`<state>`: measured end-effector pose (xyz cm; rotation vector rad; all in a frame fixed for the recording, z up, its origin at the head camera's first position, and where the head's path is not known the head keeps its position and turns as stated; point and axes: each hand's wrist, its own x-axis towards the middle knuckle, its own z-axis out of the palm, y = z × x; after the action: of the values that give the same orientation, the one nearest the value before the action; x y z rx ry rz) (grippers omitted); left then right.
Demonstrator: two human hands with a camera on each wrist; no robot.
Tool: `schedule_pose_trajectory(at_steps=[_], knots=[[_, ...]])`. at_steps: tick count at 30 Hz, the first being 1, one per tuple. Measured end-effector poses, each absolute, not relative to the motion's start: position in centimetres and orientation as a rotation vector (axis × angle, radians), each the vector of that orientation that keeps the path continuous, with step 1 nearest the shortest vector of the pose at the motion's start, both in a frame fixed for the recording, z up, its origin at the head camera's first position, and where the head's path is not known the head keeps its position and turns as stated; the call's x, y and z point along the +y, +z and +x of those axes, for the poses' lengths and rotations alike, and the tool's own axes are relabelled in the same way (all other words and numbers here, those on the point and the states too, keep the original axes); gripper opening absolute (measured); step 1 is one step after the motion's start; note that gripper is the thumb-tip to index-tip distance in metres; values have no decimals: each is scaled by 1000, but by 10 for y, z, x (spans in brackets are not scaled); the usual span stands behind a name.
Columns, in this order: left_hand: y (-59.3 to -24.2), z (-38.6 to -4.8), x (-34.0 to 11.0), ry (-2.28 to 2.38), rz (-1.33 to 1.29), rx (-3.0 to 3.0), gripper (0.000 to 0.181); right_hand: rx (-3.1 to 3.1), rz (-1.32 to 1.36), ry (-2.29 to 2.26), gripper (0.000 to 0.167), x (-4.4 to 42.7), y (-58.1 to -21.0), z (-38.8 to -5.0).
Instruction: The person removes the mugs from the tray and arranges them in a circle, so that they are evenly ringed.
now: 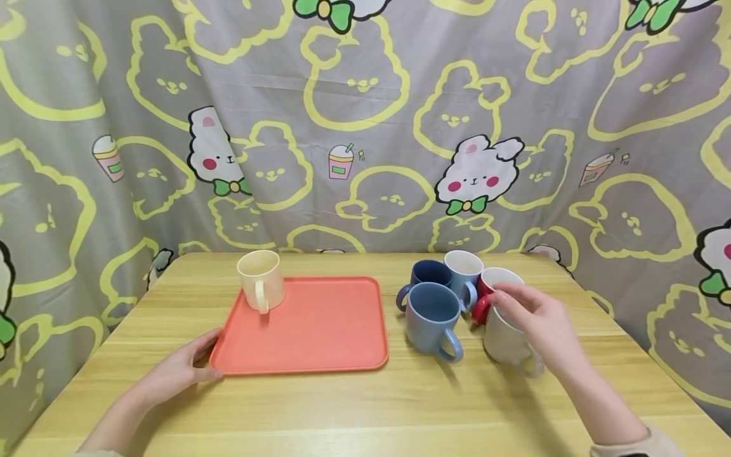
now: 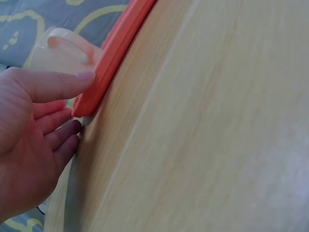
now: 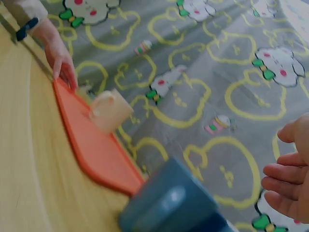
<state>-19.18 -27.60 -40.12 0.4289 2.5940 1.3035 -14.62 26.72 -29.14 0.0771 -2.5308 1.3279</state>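
Note:
My left hand (image 1: 177,371) is at the near left corner of a coral-red tray (image 1: 331,362), with the thumb against its near edge and the fingers around the left side. On the tray's far left corner stands a cream mug (image 1: 261,279), its handle facing me. Above an off-white mug (image 1: 502,339) hovers my right hand (image 1: 542,324); in the right wrist view its fingers are apart and hold nothing. The hand partly hides that mug and a red mug (image 1: 482,309) with a white inside just behind it.
Left of the off-white mug stand a grey-blue mug (image 1: 431,327), a navy mug (image 1: 431,273) and a light blue mug (image 1: 465,270), close together. All rest on a wooden table (image 1: 342,412). A patterned curtain (image 1: 365,209) hangs behind the table's far edge.

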Motion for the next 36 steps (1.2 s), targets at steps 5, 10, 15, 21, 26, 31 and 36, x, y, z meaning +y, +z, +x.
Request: schedule_pose_trajectory(at_steps=[5, 10, 15, 21, 26, 31, 36], knots=[[-401, -192, -276, 1296, 422, 2596, 87, -2493, 264, 1483, 39, 233, -279, -159], [-400, -193, -275, 1275, 419, 2616, 87, -2483, 393, 1644, 40, 194, -268, -175], [-398, -193, -275, 1295, 432, 2611, 87, -2478, 506, 1736, 37, 151, -263, -193], [-399, -192, -275, 1320, 440, 2585, 88, -2446, 622, 1926, 34, 100, -275, -208], [-401, -192, -274, 1310, 419, 2589, 88, -2455, 602, 1961, 35, 59, -291, -222], [-401, -192, -273, 1320, 425, 2589, 87, -2533, 511, 1851, 32, 26, -310, -240], [-400, -191, -273, 1298, 409, 2603, 87, -2618, 536, 1739, 33, 5, -331, -256]])
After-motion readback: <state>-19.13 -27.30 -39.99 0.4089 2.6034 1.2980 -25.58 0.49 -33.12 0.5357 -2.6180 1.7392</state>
